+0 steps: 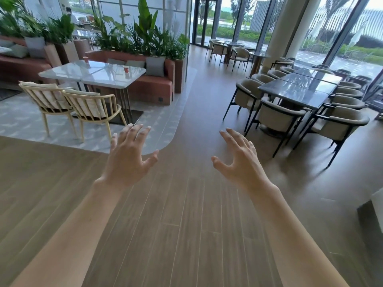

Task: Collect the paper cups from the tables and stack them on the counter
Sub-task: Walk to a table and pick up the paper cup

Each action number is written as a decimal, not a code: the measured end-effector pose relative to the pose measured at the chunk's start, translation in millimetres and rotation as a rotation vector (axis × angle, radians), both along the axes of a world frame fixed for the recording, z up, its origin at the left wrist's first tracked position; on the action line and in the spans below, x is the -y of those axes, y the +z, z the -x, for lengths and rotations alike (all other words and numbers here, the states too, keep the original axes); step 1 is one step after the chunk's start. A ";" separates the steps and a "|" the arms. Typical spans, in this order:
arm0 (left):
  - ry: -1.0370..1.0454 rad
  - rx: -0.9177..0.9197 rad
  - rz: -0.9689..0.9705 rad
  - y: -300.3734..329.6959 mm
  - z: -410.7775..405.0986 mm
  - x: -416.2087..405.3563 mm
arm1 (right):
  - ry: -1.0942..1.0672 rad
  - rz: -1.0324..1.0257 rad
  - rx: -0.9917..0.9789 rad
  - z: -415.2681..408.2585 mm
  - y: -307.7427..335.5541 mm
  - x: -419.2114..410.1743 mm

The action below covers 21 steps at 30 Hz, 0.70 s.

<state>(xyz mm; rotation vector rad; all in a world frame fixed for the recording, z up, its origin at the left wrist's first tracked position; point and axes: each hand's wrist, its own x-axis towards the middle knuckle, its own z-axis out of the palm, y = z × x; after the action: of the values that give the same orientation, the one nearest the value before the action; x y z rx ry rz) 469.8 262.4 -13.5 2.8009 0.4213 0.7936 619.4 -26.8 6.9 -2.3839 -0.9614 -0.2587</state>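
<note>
Two paper cups wait on the white marble table (91, 74) at your ten o'clock: one reddish cup (85, 59) at the far edge, another (126, 69) nearer the right corner. Both look small, orange-red and upright; whether they hold liquid cannot be told from here. Your left hand (126, 160) and right hand (238, 160) hang over the wood floor with fingers spread wide, holding nothing, well apart from either cup. Watch the two cream slatted chairs (70, 104) between you and the table; reaching over them could tip a cup. Squeezing thin paper walls may also crush one or spill leftovers. No counter is plainly recognisable in view.
</note>
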 end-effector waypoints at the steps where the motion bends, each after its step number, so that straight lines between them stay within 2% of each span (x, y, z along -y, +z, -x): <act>1: 0.003 0.003 0.005 0.1 -7.2 -11.4 | 0.000 -0.004 -0.001 -6.5 -0.6 -11.7; 13: 0.011 0.049 0.015 1.1 -96.3 -93.6 | -0.002 -0.004 0.008 -92.7 4.5 -90.9; 21: 0.025 0.022 -0.002 -9.7 -199.1 -115.7 | 0.016 -0.009 -0.003 -200.9 -14.4 -120.5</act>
<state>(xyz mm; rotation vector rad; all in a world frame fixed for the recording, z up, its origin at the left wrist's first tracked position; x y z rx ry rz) 669.0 378.1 -23.2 2.7916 0.4530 0.8292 820.4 93.7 -7.5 -2.3668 -0.9756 -0.2525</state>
